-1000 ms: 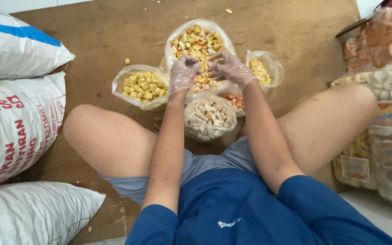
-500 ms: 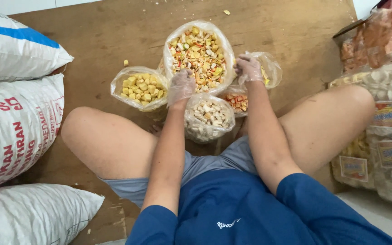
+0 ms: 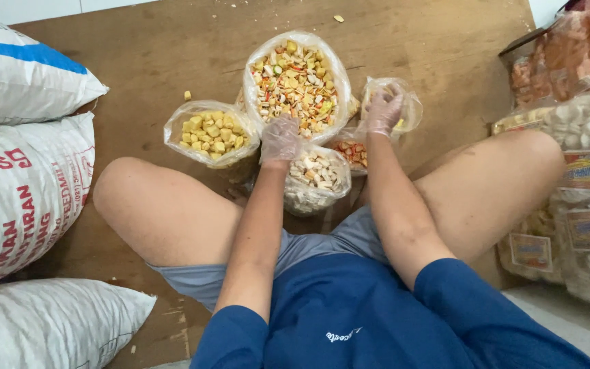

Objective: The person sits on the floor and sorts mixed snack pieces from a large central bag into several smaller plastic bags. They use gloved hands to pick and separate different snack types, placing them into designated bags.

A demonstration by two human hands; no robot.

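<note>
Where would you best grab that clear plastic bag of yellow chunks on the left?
Probably the rolled-down rim of the clear plastic bag of yellow chunks, from above on its left side. It sits upright and open, so the thin rim pinches easily, and the big mixed-snack bag crowds its right side.

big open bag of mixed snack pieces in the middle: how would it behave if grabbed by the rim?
The big clear bag looks like thin film, so the rim would probably crumple and stretch rather than hold shape. It is filled nearly to its open top with loose pieces, so tilting likely spills them. The left hand rests at its near edge; lifting from underneath seems safer.
</note>
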